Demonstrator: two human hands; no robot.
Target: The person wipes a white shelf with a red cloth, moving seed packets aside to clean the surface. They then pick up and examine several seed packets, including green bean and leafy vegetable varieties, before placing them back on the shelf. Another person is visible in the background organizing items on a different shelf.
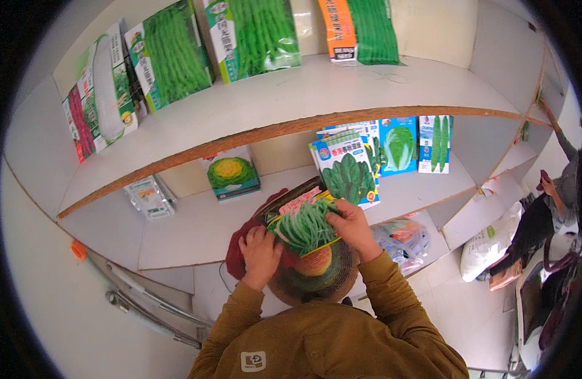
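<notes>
A green-bean seed packet [307, 227] with a yellow edge is held over the lower shelf's front. My right hand [357, 230] pinches its right side, thumb on the front face. At its left edge, the fingers of my left hand [260, 256] are curled, partly hiding that corner. Under the packet is a round woven straw item [324, 279], possibly a hat, with coloured rings. A dark red cloth or bag [236, 253] lies beside my left hand. Just beyond my right hand, a stack of leafy-green seed packets [348, 170] leans upright on the shelf.
Large bean seed packets [255, 38] stand on the upper shelf [291, 104], whose wooden edge overhangs the lower one. Cabbage packets [231, 173] and a silvery packet bundle [151, 196] stand below. At right are plastic bags [402, 241], a white sack [490, 244] and another person [563, 189].
</notes>
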